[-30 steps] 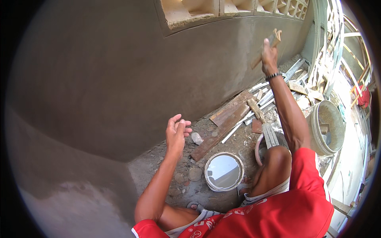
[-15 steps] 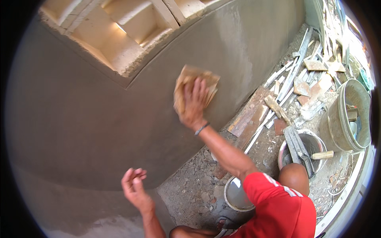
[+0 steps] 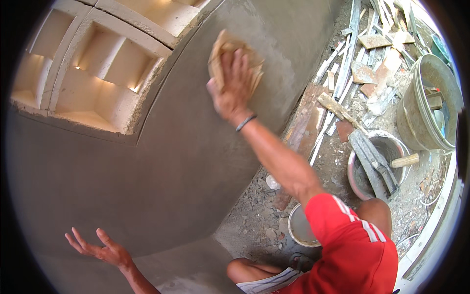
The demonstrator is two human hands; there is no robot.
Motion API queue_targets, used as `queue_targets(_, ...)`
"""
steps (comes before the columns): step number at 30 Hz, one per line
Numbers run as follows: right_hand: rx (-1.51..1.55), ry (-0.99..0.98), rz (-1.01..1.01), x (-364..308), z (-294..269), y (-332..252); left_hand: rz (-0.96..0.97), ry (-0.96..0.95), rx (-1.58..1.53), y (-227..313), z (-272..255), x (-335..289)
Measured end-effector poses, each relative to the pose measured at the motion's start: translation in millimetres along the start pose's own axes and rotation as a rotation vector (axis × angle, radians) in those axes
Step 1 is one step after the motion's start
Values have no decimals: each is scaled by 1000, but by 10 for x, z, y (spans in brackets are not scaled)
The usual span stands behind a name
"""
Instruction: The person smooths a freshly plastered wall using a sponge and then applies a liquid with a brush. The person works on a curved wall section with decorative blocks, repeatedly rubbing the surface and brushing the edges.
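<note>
A wad of folded brown paper (image 3: 226, 42) lies against the smooth grey plastered wall (image 3: 181, 166). My right hand (image 3: 233, 90) presses it there, fingers laid over it and arm stretched out; it looks slightly blurred. Down at the left, my left hand (image 3: 104, 251) hovers with fingers spread and holds nothing. Whether it touches the plaster I cannot tell. Above the paper's left side is a pale ventilation block (image 3: 100, 105) set in the wall, its rough edge bordering the plaster.
To the right, a mortar bucket (image 3: 352, 171) has a grey float (image 3: 369, 164) with a wooden handle across it. A smaller bucket (image 3: 302, 225) stands by my knee. A tall bucket (image 3: 410, 117) holds tools. Wood strips and rubble (image 3: 342, 93) litter the ground along the wall.
My right hand has carried the paper farther up the wall. My left hand has moved left and down, its fingers spreading. The view has shifted, showing more of the ventilation blocks.
</note>
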State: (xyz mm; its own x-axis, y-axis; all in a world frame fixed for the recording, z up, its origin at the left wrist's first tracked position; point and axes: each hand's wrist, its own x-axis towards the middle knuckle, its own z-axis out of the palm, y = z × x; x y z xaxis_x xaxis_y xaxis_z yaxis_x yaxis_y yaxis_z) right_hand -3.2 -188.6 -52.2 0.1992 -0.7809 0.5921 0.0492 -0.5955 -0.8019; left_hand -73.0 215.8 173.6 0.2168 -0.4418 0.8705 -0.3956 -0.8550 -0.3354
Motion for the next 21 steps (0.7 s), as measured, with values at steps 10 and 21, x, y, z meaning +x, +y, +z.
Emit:
queue_targets(10, -183, -100, 25, -300, -56, -47, -29, 171, 267, -906, 544, 242)
queue_targets(21, -53, -106, 25, -504, -31, 134, 74, 343, 180, -1175, 863, 348)
